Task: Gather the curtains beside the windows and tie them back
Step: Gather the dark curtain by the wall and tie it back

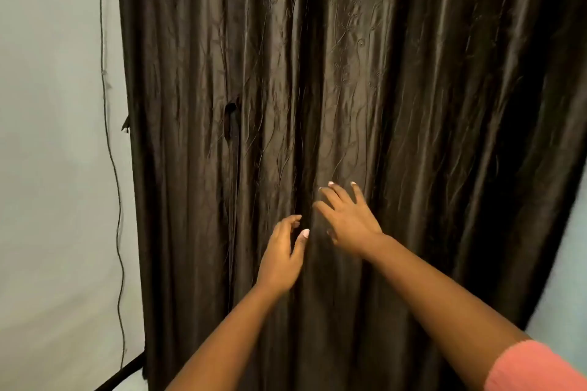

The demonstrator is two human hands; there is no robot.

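— What do we have at the left edge?
— Bare pale wall (47,168) with a thin cord (109,143) hanging, then the dark brown curtain (413,105) covering nearly everything to the right.
— Our hands?
— Left hand (281,259) released, fingers loosely curved near a central fold. Right hand (347,219) spread flat against the fabric, grasping nothing; pink sleeve (533,368) lower right.

The curtain (349,73) is dark brown and glossy, stitched all over with thin trailing vines and small leaves (the sheen turns the folds bronze). The wall (54,168) is pale grey-green. A thin dark cord (109,143) hangs down it. One sleeve (533,368) is coral pink.
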